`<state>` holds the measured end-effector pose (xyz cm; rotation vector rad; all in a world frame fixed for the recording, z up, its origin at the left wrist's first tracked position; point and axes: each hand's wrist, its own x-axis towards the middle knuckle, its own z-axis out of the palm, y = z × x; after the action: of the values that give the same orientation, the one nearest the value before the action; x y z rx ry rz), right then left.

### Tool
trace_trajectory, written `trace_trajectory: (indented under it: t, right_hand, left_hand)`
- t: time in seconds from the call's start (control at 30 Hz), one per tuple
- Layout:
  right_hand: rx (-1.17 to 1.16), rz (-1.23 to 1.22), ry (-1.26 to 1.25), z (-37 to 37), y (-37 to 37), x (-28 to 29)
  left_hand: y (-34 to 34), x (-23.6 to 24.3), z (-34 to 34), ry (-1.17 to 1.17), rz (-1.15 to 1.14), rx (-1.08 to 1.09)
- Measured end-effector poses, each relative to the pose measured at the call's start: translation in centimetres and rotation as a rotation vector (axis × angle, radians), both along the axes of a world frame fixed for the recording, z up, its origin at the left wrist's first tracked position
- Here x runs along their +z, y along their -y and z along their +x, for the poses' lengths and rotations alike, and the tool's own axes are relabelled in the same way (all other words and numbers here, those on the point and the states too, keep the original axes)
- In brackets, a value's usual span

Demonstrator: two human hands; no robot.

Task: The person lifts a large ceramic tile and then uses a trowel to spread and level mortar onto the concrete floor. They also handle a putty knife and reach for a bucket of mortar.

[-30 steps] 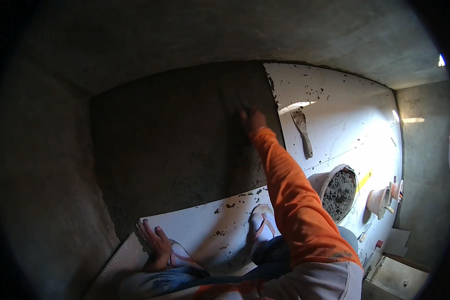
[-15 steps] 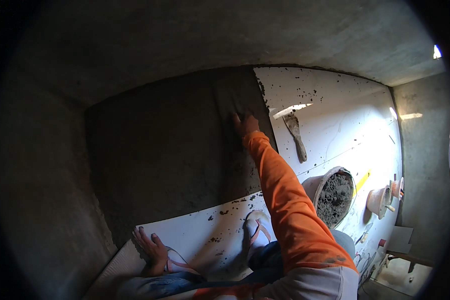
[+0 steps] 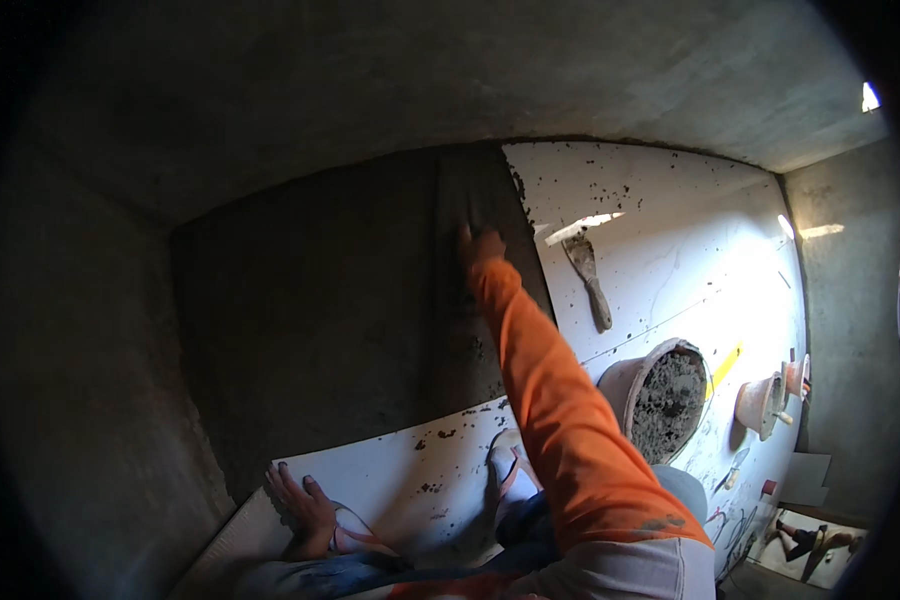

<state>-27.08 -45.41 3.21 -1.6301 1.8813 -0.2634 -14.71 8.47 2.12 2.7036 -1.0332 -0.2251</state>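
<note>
My right hand [image 3: 483, 246], in an orange sleeve, reaches over a bed of dark grey wet mortar [image 3: 300, 300]. Its fingers are curled low over the mortar near the right edge of the bed. Shadow hides what they grip, though a faint long band runs through the mortar under the hand. My left hand [image 3: 305, 508] rests with fingers spread at the near left corner of a white floor tile [image 3: 390, 470], beside my foot. To the right of the mortar, a scraper [image 3: 588, 280] with a dirty blade and handle lies on white tiles [image 3: 660, 230].
A bucket of mortar [image 3: 668, 400] stands right of my arm. Smaller buckets [image 3: 760, 403], a yellow strip [image 3: 725, 370] and a trowel [image 3: 734, 470] are farther right. Mortar crumbs dot the tiles. Bare grey walls [image 3: 80, 330] bound the floor. My sandalled foot [image 3: 510, 465] stands on the near tile.
My right hand has moved slightly left across the mortar, away from the tile edge. My left hand keeps its place at the tile corner. The view has shifted slightly.
</note>
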Motion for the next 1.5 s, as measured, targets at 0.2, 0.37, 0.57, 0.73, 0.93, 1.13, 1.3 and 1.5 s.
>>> trace_trajectory:
  t: [0.2, 0.37, 0.57, 0.73, 0.93, 1.13, 1.3, 1.5]
  right_hand:
    - [-0.045, -0.048, 0.034, 0.0, 2.7, 0.5]
    - [0.255, -0.06, 0.343, -0.5, -3.9, 3.0]
    - [0.073, -0.081, 0.068, -4.7, -1.1, 3.8]
    - [0.045, -0.079, -0.163, -5.3, 0.6, -0.1]
    - [0.375, -0.108, -0.136, -0.4, -3.4, -2.5]
    - [-0.119, 0.034, 0.12, -1.1, 1.0, -1.0]
    - [0.375, -0.462, -0.427, 2.6, -6.1, -7.8]
    - [-0.103, 0.009, 0.065, 3.0, -2.3, 3.4]
  left_hand:
    - [-0.1, -0.5, 0.1, -0.004, -0.034, -0.009]
    - [0.1, 1.3, 0.4, -0.007, 0.056, 0.027]
    - [0.6, 1.0, -0.1, -0.044, 0.016, 0.014]
    - [0.8, 0.7, -0.1, -0.027, -0.003, 0.002]
    - [-0.3, 0.5, 0.6, 0.031, 0.02, -0.003]
    - [1.0, 0.5, -0.5, -0.043, -0.026, 0.022]
    - [1.0, 0.4, -0.7, 0.026, 0.024, -0.014]
    - [-0.1, 0.6, 0.3, -0.032, -0.026, 0.022]
